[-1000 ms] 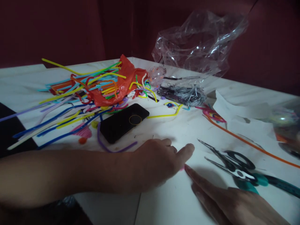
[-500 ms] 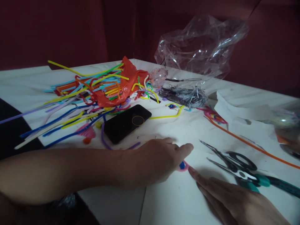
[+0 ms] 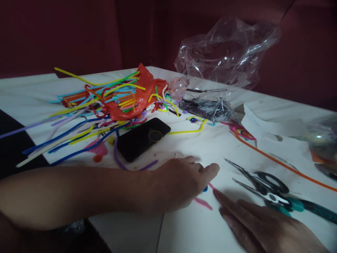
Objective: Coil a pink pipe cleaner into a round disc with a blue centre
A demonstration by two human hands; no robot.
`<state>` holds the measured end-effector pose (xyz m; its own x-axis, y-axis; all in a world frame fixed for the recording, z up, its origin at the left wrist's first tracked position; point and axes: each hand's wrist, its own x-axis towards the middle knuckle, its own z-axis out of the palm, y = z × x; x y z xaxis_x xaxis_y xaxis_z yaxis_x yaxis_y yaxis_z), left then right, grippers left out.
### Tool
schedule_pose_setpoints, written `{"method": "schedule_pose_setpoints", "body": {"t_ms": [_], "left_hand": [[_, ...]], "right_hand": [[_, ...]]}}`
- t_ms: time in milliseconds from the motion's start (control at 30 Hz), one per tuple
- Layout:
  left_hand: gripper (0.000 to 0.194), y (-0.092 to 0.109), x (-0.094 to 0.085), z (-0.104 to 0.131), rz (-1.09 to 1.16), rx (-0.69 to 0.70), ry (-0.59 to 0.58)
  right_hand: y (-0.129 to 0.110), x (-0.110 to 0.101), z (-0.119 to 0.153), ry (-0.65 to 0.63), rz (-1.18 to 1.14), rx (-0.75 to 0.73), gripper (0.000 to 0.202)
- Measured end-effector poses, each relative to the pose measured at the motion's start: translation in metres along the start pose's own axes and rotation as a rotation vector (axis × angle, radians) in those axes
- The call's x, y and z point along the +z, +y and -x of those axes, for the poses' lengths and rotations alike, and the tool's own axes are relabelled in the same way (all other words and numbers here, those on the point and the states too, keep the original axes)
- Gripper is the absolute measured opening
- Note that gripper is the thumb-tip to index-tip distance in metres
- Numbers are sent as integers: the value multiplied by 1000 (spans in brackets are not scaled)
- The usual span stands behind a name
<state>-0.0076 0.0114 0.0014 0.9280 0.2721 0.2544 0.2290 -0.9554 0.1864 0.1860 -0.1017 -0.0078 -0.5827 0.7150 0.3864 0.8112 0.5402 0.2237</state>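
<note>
My left hand [image 3: 181, 182] reaches in from the left, palm down over the white table. One finger points out to the right and the others bend downward, their tips mostly hidden. Under it lies a pink pipe cleaner [image 3: 203, 203], one stretch showing below the hand and another past its fingers. A small blue piece [image 3: 205, 189] peeks out between them. From the lower right comes my right hand [image 3: 259, 223], fingers stretched out, the index fingertip touching the pink pipe cleaner. To its right rest black-handled scissors [image 3: 271, 181] and green-handled pliers [image 3: 292, 202].
A black phone [image 3: 143, 138] lies beyond my left forearm. Many pipe cleaners spill from a red plastic bag [image 3: 147, 89] at the back left. Behind stand a clear plastic bag [image 3: 221, 56] and a wire bundle [image 3: 207, 108]. An orange pipe cleaner [image 3: 284, 165] stretches along the right.
The pink pipe cleaner was a closed curve around the blue piece; now its near stretch has swung away toward me. Both hands have barely shifted.
</note>
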Motion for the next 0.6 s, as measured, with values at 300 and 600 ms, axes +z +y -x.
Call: {"method": "schedule_pose_setpoints", "body": {"t_ms": [300, 600], "left_hand": [[71, 0, -18, 1, 54, 11, -85], [62, -2, -17, 4, 29, 40, -41]], "right_hand": [[6, 5, 14, 10, -44, 94, 36], [3, 3, -1, -4, -7, 152, 37]]}}
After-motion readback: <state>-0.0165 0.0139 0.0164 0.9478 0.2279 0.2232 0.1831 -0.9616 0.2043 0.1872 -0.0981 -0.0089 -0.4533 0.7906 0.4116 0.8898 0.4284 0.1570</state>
